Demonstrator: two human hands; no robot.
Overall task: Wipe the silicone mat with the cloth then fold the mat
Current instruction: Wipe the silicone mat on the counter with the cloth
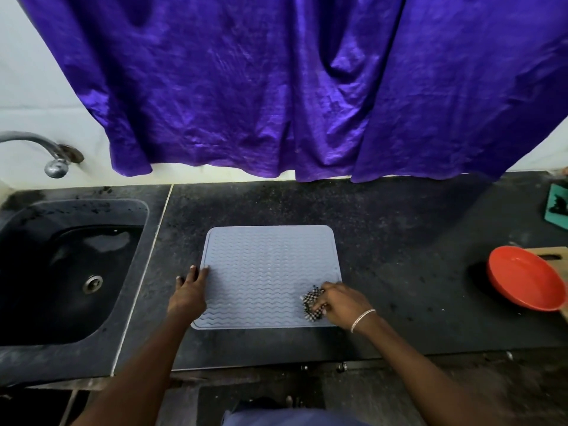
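Observation:
A grey-blue silicone mat (267, 265) with wavy ridges lies flat on the dark counter (399, 229). My left hand (190, 290) rests on the mat's left edge, fingers straight and spread, pressing it down. My right hand (341, 302) grips a small bunched black-and-white checked cloth (312, 304) and holds it against the mat near its front right corner.
A dark sink (70, 272) with a metal tap (46, 152) lies to the left. A red bowl (522, 278) sits on a wooden board (553, 253) at the right edge, with a teal object (556, 210) behind it. A purple curtain (276, 87) hangs behind the counter.

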